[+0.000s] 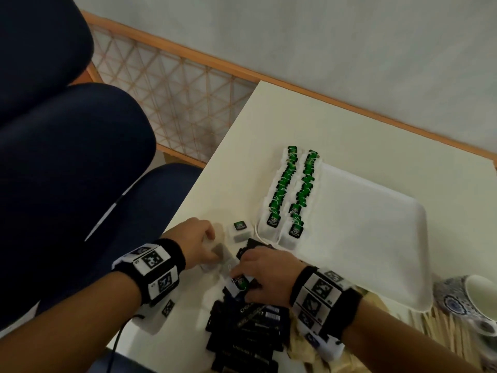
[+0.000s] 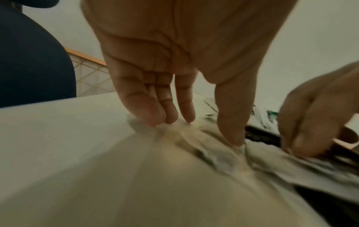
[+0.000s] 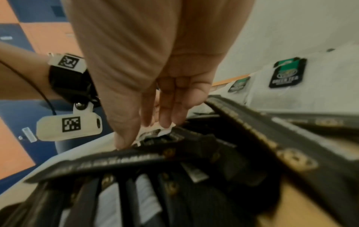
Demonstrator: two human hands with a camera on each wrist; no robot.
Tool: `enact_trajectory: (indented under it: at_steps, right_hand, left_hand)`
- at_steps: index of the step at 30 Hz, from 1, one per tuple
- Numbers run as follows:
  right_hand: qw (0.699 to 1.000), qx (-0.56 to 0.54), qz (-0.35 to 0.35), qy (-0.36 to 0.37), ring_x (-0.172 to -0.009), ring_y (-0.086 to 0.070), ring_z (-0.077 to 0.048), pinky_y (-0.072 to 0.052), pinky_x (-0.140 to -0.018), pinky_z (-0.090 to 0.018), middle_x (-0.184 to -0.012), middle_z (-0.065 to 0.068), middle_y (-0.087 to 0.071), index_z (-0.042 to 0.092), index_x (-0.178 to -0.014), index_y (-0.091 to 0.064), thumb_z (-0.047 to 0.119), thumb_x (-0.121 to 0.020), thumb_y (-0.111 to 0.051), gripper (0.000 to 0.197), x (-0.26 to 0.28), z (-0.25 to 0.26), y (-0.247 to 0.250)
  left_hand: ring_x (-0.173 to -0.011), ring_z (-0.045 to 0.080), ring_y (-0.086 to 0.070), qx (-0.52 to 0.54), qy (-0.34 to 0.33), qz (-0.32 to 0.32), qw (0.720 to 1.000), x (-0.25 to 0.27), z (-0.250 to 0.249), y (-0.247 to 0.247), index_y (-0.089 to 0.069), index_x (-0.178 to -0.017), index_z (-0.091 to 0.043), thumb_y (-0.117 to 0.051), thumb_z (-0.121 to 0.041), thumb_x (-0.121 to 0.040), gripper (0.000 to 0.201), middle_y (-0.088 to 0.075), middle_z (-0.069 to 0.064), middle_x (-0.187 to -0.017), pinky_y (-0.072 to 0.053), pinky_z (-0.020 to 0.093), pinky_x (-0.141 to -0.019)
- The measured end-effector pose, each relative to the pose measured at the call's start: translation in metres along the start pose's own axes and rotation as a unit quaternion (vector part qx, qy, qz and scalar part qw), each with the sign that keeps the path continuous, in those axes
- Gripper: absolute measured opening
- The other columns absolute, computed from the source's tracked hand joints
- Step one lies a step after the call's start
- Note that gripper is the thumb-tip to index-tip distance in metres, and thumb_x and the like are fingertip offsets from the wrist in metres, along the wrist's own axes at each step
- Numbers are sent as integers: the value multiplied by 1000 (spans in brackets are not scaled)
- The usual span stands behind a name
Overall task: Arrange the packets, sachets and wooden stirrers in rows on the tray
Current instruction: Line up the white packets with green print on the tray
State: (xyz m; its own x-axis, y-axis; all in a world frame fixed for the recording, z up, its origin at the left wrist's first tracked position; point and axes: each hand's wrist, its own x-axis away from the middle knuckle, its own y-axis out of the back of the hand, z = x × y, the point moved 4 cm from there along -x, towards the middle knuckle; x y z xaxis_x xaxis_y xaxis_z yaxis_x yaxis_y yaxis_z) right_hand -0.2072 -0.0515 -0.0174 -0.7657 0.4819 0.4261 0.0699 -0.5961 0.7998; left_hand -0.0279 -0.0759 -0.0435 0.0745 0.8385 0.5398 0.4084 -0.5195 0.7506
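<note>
A white tray (image 1: 376, 224) lies on the table with two rows of green-tagged tea bags (image 1: 290, 195) along its left edge. My left hand (image 1: 212, 246) (image 2: 194, 130) reaches down onto a loose white tea bag (image 1: 220, 251) (image 2: 213, 153), pinching it between fingertips and thumb. My right hand (image 1: 239, 275) (image 3: 143, 133) pinches another tea bag (image 1: 240, 284) (image 3: 165, 131) at the top of a heap of black sachets (image 1: 247, 335) (image 3: 194, 184). One more tea bag (image 1: 240, 230) lies alone beside the tray. Wooden stirrers (image 1: 441, 329) lie at the lower right.
A blue-and-white cup (image 1: 473, 300) stands by the stirrers, near the tray's corner. Beige packets (image 1: 301, 351) show under my right wrist. Dark blue chairs (image 1: 67, 157) stand left of the table's edge. Most of the tray's surface is bare.
</note>
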Motion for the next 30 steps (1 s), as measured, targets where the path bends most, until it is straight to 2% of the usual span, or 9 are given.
enact_trajectory:
  at_steps: [4, 6, 8, 10, 13, 18, 23, 25, 30]
  right_hand:
    - [999, 52, -8, -4, -109, -46, -26, -43, -90, -40, -117, -4, -51, 22, -125, -57, 31, -88, -57, 38, -4, 4, -8]
    - [998, 57, -39, -5, -101, -51, -29, -47, -83, -42, -108, -6, -55, 19, -115, -64, 31, -91, -48, 30, -4, 6, -7]
    - [996, 33, -83, 3, -93, -57, -29, -51, -74, -42, -98, -5, -61, 19, -103, -69, 35, -92, -37, 38, -1, 6, -7]
    - [992, -22, -122, -6, -97, -59, -23, -52, -77, -39, -100, -1, -65, 21, -103, -70, 33, -94, -41, 33, 5, 4, 3]
    - [975, -89, -191, -70, -98, -59, -11, -45, -85, -25, -110, 7, -67, 25, -112, -68, 28, -96, -50, 24, 20, -12, 31]
    - [940, -146, -253, -178, -86, -59, -7, -45, -80, -21, -104, 9, -70, 26, -112, -69, 27, -95, -55, 22, 40, -48, 65]
    - [942, -133, -217, -220, -83, -59, -8, -44, -78, -22, -103, 9, -70, 27, -112, -68, 25, -96, -52, 23, 38, -65, 71]
    - [943, -133, -203, -228, -89, -61, -11, -43, -79, -22, -104, 8, -69, 27, -112, -68, 26, -96, -51, 22, 35, -66, 69]
    - [946, -144, -173, -234, -94, -62, -13, -48, -85, -27, -103, 7, -69, 26, -111, -67, 27, -96, -52, 22, 27, -65, 63]
  left_hand:
    - [-81, 11, -55, 0, 19, -18, 1000, 2, 0, -12, -55, -86, -31, -75, -40, -71, 26, -51, -10, -94, -46, 28, -73]
    - [-79, 10, -56, 2, 10, -7, 1000, 1, 0, -13, -56, -75, -32, -74, -39, -73, 20, -53, -11, -90, -45, 26, -69]
    - [-79, 9, -56, -3, -2, 1, 1000, 2, -2, -11, -56, -75, -32, -72, -37, -76, 16, -54, -13, -88, -43, 24, -68]
    - [-78, 8, -56, 30, -16, -8, 999, 1, -3, -7, -57, -75, -32, -70, -31, -76, 14, -58, -13, -84, -42, 21, -66]
    - [-76, 5, -57, 129, -40, -34, 990, -2, -8, 1, -61, -72, -32, -68, -14, -77, 20, -61, -12, -81, -44, 17, -62]
    - [-84, 13, -55, 201, -25, -49, 978, -13, -24, 5, -58, -100, -29, -64, -17, -84, 22, -58, -4, -94, -42, 21, -67]
    - [-102, 17, -55, 162, 27, -30, 986, -25, -36, -2, -42, -129, -27, -74, -55, -71, 72, -53, -3, -119, -43, 27, -79]
    - [-104, 19, -56, 145, 23, -29, 989, -29, -40, -6, -37, -134, -27, -71, -55, -74, 75, -52, -2, -130, -44, 28, -81]
    - [-94, 21, -58, 145, -6, -33, 989, -32, -46, -9, -38, -132, -27, -69, -43, -81, 62, -58, 2, -122, -46, 29, -81]
